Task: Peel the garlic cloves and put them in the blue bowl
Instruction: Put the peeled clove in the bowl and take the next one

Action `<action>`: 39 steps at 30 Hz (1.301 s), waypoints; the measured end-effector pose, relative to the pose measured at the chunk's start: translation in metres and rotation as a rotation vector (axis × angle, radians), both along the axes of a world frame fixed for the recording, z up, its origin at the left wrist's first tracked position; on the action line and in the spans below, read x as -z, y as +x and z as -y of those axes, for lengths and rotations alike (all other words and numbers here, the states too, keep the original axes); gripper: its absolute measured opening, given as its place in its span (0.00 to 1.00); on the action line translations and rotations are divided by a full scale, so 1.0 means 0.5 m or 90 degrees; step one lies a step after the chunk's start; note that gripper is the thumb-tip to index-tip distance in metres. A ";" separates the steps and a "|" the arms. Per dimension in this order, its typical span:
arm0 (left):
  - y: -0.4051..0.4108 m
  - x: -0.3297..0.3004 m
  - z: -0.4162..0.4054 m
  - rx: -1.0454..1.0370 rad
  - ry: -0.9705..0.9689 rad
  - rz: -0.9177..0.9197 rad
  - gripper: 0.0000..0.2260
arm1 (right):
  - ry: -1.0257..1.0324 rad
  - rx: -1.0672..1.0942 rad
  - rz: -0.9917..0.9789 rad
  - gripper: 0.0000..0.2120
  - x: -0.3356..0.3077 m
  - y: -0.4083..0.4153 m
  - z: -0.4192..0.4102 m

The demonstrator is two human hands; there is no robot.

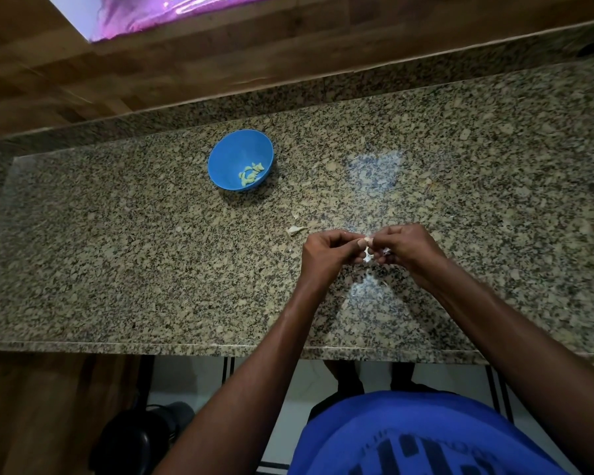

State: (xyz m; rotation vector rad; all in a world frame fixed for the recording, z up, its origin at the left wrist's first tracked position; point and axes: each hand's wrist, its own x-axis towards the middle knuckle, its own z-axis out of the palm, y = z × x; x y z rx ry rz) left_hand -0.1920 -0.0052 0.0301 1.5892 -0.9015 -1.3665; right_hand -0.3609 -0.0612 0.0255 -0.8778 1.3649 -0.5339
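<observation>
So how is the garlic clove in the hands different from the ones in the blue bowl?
The garlic clove pinched between the left hand and right hand still carries papery white skin; the cloves in the blue bowl look bare and yellowish. It is held above the granite counter; they lie loose in a small pile.
</observation>
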 end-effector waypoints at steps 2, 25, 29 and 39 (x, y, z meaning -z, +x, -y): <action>0.000 0.005 -0.002 0.003 -0.003 0.007 0.08 | 0.010 0.010 0.020 0.03 0.000 0.000 0.002; 0.025 0.087 0.133 -0.031 0.006 0.391 0.06 | -0.050 -0.029 -0.134 0.03 0.048 -0.003 0.009; 0.031 0.101 0.126 -0.038 -0.003 0.388 0.10 | -0.026 -0.018 -0.136 0.08 0.045 -0.005 0.010; -0.014 0.109 0.019 0.088 -0.030 0.566 0.13 | -0.112 -0.040 -0.243 0.03 0.056 -0.023 -0.003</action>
